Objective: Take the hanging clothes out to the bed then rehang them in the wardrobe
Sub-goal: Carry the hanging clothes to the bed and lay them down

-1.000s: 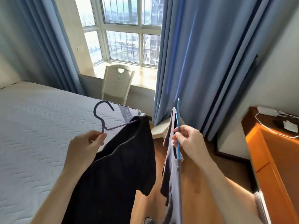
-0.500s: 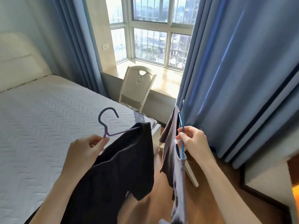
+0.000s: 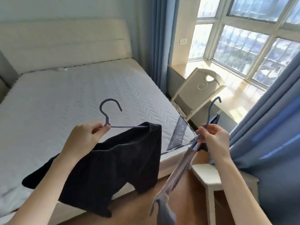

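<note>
Bed (image 3: pixel 65 103) fills our view from 9 round to 12, bare quilted mattress, so the drop zone is right there.

At about 10 our left hand (image 3: pixel 84 137) pinches the purple-grey hanger (image 3: pixel 107 121) just under its hook, thumb and fingers clamped on the neck. The dark garment (image 3: pixel 116 168) bunches at the far end of the hanger arm and sags off to one side. Its lower left corner is over the mattress edge, but we can't tell if it's touching. First worry: with the weight all at one end, any tilt toward 2 o'clock could slide it off onto the floor instead of the bed.

At about 2 our right hand (image 3: pixel 214 140) grips the blue hanger (image 3: pixel 209 114) low on its stem, fingers curled round it, hook pointing up toward 1. The grey garment (image 3: pixel 178 172) trails down in a long thin strip over the wood floor, toward 5. It hangs just beside the white stool (image 3: pixel 209 177), so swinging it across to the bed could snag it on that corner or drag the tail on the floor.

The chair (image 3: pixel 199 88) at 1 and the blue curtain (image 3: pixel 267 143) at 3 are both near that raised hook too, so a wide swing might catch one of them.

Both grips look light for two loads at once. We'd lay the dark one down first.
</note>
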